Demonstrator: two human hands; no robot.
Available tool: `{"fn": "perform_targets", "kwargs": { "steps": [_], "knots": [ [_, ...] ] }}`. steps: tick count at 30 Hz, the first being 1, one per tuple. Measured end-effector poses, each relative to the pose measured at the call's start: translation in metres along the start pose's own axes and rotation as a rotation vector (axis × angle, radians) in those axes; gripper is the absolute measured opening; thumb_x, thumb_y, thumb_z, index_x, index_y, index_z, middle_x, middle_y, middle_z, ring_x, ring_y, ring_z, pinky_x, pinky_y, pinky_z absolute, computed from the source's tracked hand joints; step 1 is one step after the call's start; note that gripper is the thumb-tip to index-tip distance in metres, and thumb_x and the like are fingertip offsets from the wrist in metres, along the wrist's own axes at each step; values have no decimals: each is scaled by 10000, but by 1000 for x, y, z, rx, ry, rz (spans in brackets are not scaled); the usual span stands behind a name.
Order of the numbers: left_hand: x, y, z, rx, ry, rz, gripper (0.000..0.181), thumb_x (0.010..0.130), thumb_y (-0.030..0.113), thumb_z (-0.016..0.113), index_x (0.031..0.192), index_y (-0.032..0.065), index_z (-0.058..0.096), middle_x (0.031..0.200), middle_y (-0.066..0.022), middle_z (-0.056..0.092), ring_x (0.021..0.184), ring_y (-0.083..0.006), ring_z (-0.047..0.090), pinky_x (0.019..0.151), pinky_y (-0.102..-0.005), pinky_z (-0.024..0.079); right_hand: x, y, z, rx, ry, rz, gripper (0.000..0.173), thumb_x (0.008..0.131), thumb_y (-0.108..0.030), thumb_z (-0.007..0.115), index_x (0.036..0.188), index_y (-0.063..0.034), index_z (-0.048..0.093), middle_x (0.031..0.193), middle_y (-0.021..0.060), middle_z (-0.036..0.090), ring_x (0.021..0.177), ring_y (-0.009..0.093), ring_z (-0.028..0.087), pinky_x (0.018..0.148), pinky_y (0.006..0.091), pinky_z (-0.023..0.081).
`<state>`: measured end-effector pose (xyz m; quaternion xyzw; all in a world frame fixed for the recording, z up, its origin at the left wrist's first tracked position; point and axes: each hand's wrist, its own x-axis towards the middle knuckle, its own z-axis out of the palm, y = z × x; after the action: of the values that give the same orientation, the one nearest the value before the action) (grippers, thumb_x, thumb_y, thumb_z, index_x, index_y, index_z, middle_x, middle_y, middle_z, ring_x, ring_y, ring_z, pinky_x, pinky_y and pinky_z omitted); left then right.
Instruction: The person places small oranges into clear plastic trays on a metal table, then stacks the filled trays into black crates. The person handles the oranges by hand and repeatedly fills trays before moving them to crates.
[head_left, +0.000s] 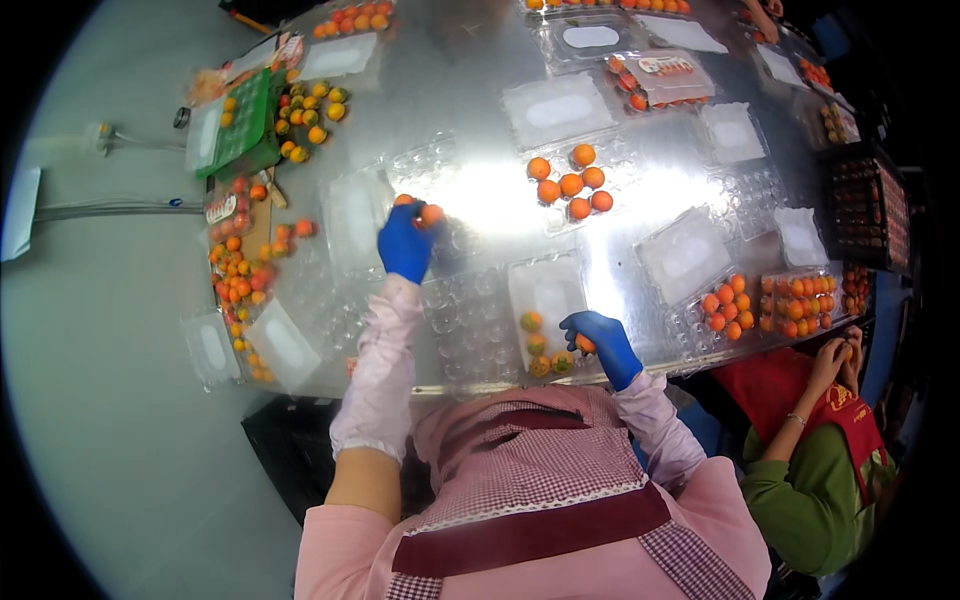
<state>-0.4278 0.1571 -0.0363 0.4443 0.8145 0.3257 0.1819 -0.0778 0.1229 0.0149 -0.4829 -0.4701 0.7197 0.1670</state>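
Note:
My left hand (406, 244), in a blue glove, has its fingers round a small orange fruit (431, 215). Another orange fruit (403, 199) shows just past the fingers; I cannot tell if it is held. Under and beside this hand lies an open clear plastic clamshell with a dimpled half (465, 238) and a padded half (356, 217). My right hand (606, 346), also gloved in blue, holds a fruit (585, 343) near the table's front edge. Left of it, several greenish-orange fruits (538, 365) lie on a padded clamshell half (549, 289), beside its dimpled half (469, 322).
Further off, an open clamshell (556, 223) holds several orange fruits. Loose fruits (236, 277) and a green tray (238, 127) line the metal table's left side. To the right are filled clamshells (799, 304), a black crate (870, 210) and a seated person's hands (840, 356).

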Motion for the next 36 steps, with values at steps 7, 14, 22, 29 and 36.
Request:
{"fn": "perform_targets", "kwargs": {
  "steps": [7, 14, 22, 29, 36],
  "knots": [
    [68, -15, 16, 773, -155, 279, 461, 700, 529, 733, 815, 83, 719, 856, -105, 642, 739, -280, 633, 681, -380, 495, 7, 4, -12, 78, 70, 79, 227, 912, -175, 542, 967, -6, 684, 766, 46, 627, 695, 113, 601, 647, 231, 469],
    [63, -5, 17, 925, -182, 384, 352, 775, 481, 672, 847, 137, 684, 775, -53, 602, 704, -221, 606, 656, -374, 433, 9, 41, 2, -480, 189, -307, 175, 835, -168, 651, 977, -70, 676, 848, 78, 644, 751, 208, 630, 668, 298, 501],
    [-49, 19, 26, 183, -250, 402, 280, 771, 282, 744, 987, 111, 698, 775, -113, 639, 627, -253, 591, 590, -339, 470, 27, 57, 41, -1107, -16, -186, 484, 714, -535, 691, 935, -105, 686, 879, 127, 658, 788, 328, 637, 703, 415, 491],
    [-150, 46, 57, 300, -495, 548, 250, 692, 226, 728, 909, 121, 668, 822, -97, 603, 748, -290, 587, 680, -420, 444, 34, 69, 9, -780, -166, 5, 445, 802, -432, 665, 959, -17, 691, 783, 111, 689, 742, 224, 663, 707, 337, 511],
    [-161, 31, 89, 428, -451, 688, 299, 649, 191, 732, 926, 131, 636, 815, -82, 572, 781, -285, 568, 691, -420, 418, -8, 33, -47, 343, -226, 211, 441, 855, -212, 633, 1211, 41, 568, 1003, 85, 633, 815, 120, 594, 736, 253, 482]
  ]
}}
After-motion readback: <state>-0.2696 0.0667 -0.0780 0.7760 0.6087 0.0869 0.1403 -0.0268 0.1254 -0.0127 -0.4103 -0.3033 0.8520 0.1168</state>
